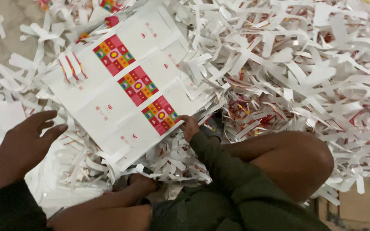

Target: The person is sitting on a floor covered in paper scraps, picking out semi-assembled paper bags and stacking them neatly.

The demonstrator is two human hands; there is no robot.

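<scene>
- One printed card sheet (125, 92), white, lies tilted on the scrap heap in front of me, top end away to the right.
- Sheet carries three red-and-yellow patterned squares in a diagonal row; count confirmed: three.
- My right hand (189, 127) pinches the sheet's near edge just beside the lowest square, fingers curled on the card.
- My left hand (27, 139) hovers spread, palm down, holding nothing, near the sheet's left corner and over loose strips.
- Heap of white paper strips (296, 64) covers the right and upper field; too many to count.
- My two bare knees show: right knee (298, 160) raised, left leg (108, 209) low.
- Dark green sleeve (228, 175) on my right arm.
</scene>
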